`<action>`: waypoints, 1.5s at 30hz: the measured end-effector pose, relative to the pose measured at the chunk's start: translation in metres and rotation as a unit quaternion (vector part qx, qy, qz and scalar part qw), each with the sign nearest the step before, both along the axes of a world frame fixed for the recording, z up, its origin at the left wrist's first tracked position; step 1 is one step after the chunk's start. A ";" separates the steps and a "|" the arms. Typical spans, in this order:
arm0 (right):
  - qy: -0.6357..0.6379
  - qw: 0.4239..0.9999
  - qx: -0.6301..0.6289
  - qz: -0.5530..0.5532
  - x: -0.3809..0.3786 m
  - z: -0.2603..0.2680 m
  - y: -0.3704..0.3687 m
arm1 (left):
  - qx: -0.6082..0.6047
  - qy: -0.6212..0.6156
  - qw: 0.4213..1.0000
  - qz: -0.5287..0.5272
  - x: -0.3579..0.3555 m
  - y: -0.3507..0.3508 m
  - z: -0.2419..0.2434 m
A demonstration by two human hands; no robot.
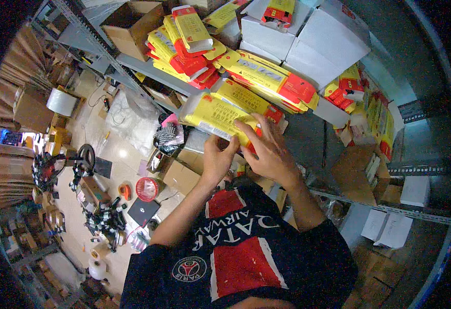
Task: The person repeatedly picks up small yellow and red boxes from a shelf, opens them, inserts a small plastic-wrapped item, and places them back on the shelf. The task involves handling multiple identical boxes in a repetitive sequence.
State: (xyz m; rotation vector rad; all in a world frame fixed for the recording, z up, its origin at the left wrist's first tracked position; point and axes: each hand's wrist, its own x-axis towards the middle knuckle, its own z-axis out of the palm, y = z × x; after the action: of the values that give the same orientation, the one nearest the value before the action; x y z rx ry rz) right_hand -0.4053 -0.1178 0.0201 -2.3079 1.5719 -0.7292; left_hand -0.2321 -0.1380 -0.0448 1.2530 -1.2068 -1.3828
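Note:
A yellow and red cardboard box [221, 114] with printed writing lies between my hands, its far left end pale and apparently see-through. My left hand [219, 156] grips its near edge between thumb and fingers. My right hand [266, 148] rests on the box's right part with spread fingers; whether it grips is not clear. Just behind lies a similar yellow box [244, 94]. Farther back on the shelf are a stack of flat yellow and red cartons [270, 73] and a loose pile of small yellow and red boxes [179, 50].
White cartons [322, 42] stand at the back of the metal shelf, beside an open brown cardboard box [133, 29]. More yellow boxes [378, 119] stand at the right. A red basket [147, 189] and a black laptop [143, 211] are on the floor below left.

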 end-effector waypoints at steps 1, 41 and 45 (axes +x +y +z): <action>0.043 0.999 -0.015 0.003 -0.004 0.002 0.003 | 0.024 -0.009 1.000 -0.012 -0.006 -0.005 -0.005; 0.067 0.995 -0.072 -0.028 -0.032 -0.055 -0.040 | -0.410 -0.481 0.764 -0.131 0.001 -0.070 -0.026; -0.030 0.995 -0.087 -0.029 -0.026 -0.030 -0.035 | -0.421 -0.459 0.774 -0.115 0.004 -0.069 -0.019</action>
State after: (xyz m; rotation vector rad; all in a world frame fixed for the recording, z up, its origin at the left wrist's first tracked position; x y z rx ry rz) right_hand -0.4314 -0.1528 -0.0094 -2.3431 1.6128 -0.9757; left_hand -0.2284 -0.2075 -0.0633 1.0896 -2.3545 -0.1220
